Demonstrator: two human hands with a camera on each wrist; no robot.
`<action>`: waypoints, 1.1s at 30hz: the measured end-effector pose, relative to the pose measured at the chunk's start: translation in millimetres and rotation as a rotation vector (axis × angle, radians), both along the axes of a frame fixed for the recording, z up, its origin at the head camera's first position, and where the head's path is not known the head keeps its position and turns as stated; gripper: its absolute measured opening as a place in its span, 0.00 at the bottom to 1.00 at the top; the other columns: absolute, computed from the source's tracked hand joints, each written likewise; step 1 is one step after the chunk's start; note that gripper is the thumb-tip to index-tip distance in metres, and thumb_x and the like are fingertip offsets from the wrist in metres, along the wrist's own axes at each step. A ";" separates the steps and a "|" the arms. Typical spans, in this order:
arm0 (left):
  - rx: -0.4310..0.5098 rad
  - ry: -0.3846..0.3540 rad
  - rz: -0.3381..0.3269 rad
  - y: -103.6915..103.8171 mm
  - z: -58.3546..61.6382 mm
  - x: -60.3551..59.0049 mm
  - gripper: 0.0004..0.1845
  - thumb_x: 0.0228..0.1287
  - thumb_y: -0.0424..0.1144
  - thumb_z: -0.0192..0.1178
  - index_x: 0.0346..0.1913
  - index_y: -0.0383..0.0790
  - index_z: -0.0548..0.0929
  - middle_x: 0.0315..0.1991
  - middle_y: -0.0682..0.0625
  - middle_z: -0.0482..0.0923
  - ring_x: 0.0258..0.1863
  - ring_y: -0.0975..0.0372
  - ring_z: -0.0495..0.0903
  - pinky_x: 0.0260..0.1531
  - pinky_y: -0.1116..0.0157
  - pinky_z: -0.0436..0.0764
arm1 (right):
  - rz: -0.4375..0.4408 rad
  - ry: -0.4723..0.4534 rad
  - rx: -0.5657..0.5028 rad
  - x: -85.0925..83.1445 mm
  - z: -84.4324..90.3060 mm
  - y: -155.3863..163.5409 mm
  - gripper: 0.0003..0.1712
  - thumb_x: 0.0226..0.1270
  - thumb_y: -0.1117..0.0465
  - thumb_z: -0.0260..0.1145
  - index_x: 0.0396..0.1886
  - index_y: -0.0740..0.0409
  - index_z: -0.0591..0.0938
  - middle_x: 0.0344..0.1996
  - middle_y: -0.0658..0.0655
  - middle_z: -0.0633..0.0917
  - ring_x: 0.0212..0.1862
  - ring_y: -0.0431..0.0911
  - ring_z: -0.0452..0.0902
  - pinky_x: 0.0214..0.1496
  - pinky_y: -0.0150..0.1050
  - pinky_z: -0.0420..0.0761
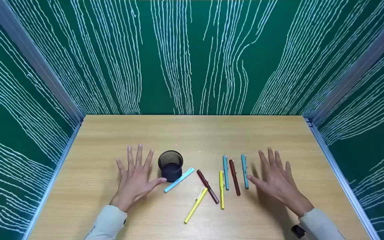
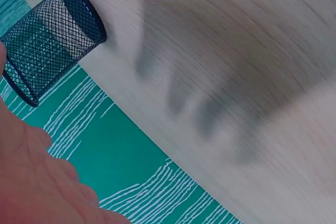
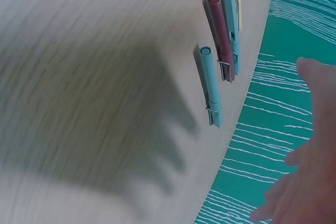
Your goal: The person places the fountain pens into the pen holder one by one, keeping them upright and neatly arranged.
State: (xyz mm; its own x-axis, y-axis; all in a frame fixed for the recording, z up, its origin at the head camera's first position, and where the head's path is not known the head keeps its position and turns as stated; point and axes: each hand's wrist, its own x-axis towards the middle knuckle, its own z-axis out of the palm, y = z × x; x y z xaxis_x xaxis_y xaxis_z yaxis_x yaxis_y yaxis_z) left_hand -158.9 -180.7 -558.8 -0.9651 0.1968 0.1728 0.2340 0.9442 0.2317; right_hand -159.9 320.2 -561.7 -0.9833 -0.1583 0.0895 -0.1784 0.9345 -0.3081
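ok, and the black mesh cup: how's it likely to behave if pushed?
Probably light for its size: the black mesh cup has see-through walls and nothing visible inside. Likely fairly stiff, as its rim looks evenly round. It stands upright, so a high push might tip it; a low one more likely slides it.

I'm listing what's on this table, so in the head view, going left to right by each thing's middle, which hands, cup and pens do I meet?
Left hand, black mesh cup, light blue pen, slanted yellow pen, slanted dark red pen, straighter yellow pen, first teal pen, reddish-brown pen, second teal pen, right hand.
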 end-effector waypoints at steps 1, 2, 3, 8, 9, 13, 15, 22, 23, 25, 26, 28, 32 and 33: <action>-0.004 -0.001 -0.001 0.0 0.4 0.1 0.61 0.61 0.79 0.66 0.89 0.47 0.61 0.90 0.35 0.41 0.87 0.29 0.34 0.71 0.16 0.39 | 0.003 0.010 0.000 -0.1 -0.9 -0.7 0.62 0.73 0.29 0.69 0.89 0.63 0.58 0.86 0.76 0.53 0.85 0.76 0.46 0.76 0.85 0.49; -0.007 -0.005 -0.002 0.0 0.8 0.0 0.61 0.61 0.79 0.65 0.89 0.47 0.61 0.90 0.35 0.40 0.87 0.29 0.34 0.71 0.16 0.39 | 0.008 0.021 -0.004 -0.1 -2.0 -1.3 0.61 0.73 0.30 0.70 0.88 0.63 0.59 0.86 0.76 0.55 0.85 0.75 0.49 0.76 0.84 0.53; -0.013 -0.010 -0.001 -0.1 1.2 0.0 0.61 0.61 0.80 0.65 0.89 0.48 0.61 0.91 0.36 0.40 0.87 0.30 0.34 0.72 0.16 0.39 | 0.013 0.033 -0.008 -0.3 -3.3 -1.9 0.60 0.73 0.31 0.70 0.88 0.64 0.60 0.85 0.76 0.56 0.84 0.75 0.52 0.75 0.84 0.56; -0.012 -0.025 -0.012 0.1 0.7 -1.0 0.61 0.61 0.79 0.65 0.89 0.49 0.61 0.91 0.36 0.41 0.87 0.29 0.36 0.72 0.16 0.39 | 0.030 0.084 -0.043 -2.5 -10.2 -5.2 0.53 0.74 0.39 0.74 0.84 0.67 0.66 0.80 0.76 0.66 0.77 0.73 0.64 0.70 0.79 0.69; -0.009 -0.029 -0.013 -0.3 0.6 -1.2 0.61 0.62 0.78 0.65 0.89 0.49 0.60 0.91 0.36 0.41 0.87 0.30 0.36 0.72 0.17 0.39 | 0.029 0.089 -0.052 -3.0 -11.6 -6.1 0.51 0.74 0.41 0.75 0.83 0.67 0.68 0.78 0.76 0.68 0.76 0.72 0.66 0.69 0.78 0.71; 0.028 -0.054 -0.027 -2.1 -0.6 -2.3 0.58 0.65 0.69 0.69 0.90 0.48 0.58 0.91 0.37 0.39 0.88 0.32 0.34 0.74 0.18 0.38 | 0.021 0.096 -0.106 -4.3 -17.5 -9.4 0.45 0.74 0.46 0.76 0.78 0.69 0.73 0.72 0.75 0.75 0.72 0.70 0.71 0.68 0.74 0.75; 0.054 -0.070 -0.037 -3.1 -1.3 -2.6 0.56 0.65 0.63 0.70 0.90 0.48 0.57 0.91 0.38 0.38 0.88 0.34 0.32 0.75 0.19 0.37 | 0.016 0.094 -0.139 -4.7 -20.2 -11.1 0.43 0.74 0.47 0.76 0.76 0.69 0.76 0.70 0.75 0.77 0.72 0.70 0.72 0.68 0.73 0.76; 0.149 -0.089 -0.074 -4.8 -7.6 -5.5 0.56 0.64 0.56 0.70 0.90 0.46 0.55 0.91 0.38 0.40 0.88 0.35 0.36 0.76 0.21 0.44 | -0.024 0.036 -0.234 -6.8 -30.2 -16.3 0.39 0.75 0.47 0.76 0.72 0.70 0.79 0.69 0.74 0.79 0.70 0.70 0.73 0.67 0.72 0.77; 0.172 -0.091 -0.075 -4.4 -8.8 -6.1 0.56 0.65 0.57 0.71 0.90 0.46 0.55 0.91 0.38 0.40 0.88 0.35 0.38 0.76 0.21 0.46 | -0.033 0.025 -0.248 -7.4 -31.9 -16.5 0.38 0.75 0.47 0.75 0.72 0.70 0.79 0.69 0.74 0.79 0.70 0.70 0.74 0.67 0.72 0.77; 0.229 -0.095 -0.077 -3.5 -10.2 -6.3 0.57 0.67 0.60 0.72 0.90 0.45 0.55 0.91 0.38 0.42 0.88 0.36 0.41 0.77 0.23 0.51 | -0.051 0.004 -0.277 -9.2 -35.4 -16.9 0.38 0.76 0.47 0.75 0.72 0.70 0.79 0.68 0.74 0.80 0.70 0.70 0.74 0.68 0.72 0.77; 0.261 -0.101 -0.077 -3.2 -10.8 -6.3 0.57 0.67 0.61 0.73 0.90 0.46 0.55 0.91 0.38 0.43 0.88 0.37 0.43 0.78 0.24 0.51 | -0.060 -0.006 -0.291 -10.1 -37.3 -17.2 0.38 0.77 0.47 0.74 0.72 0.71 0.79 0.67 0.74 0.80 0.70 0.69 0.74 0.68 0.72 0.77; 0.320 -0.112 -0.076 -3.0 -12.2 -6.4 0.59 0.66 0.64 0.74 0.91 0.47 0.54 0.91 0.39 0.44 0.88 0.39 0.45 0.80 0.27 0.52 | -0.075 -0.021 -0.314 -11.8 -40.6 -17.9 0.38 0.77 0.46 0.73 0.72 0.71 0.79 0.67 0.73 0.81 0.69 0.68 0.75 0.68 0.71 0.76; 0.387 -0.095 -0.068 -2.1 -16.9 -7.6 0.61 0.64 0.66 0.75 0.90 0.45 0.55 0.90 0.40 0.49 0.87 0.40 0.52 0.81 0.31 0.55 | -0.109 -0.041 -0.342 -15.4 -46.9 -20.7 0.39 0.77 0.45 0.73 0.72 0.71 0.79 0.66 0.73 0.81 0.69 0.67 0.75 0.70 0.69 0.76; 0.401 -0.088 -0.066 -1.7 -18.0 -8.0 0.61 0.64 0.67 0.75 0.90 0.44 0.56 0.90 0.40 0.50 0.87 0.40 0.53 0.80 0.31 0.56 | -0.117 -0.043 -0.350 -16.3 -48.1 -21.7 0.38 0.77 0.46 0.74 0.72 0.71 0.79 0.66 0.73 0.81 0.68 0.67 0.75 0.69 0.69 0.76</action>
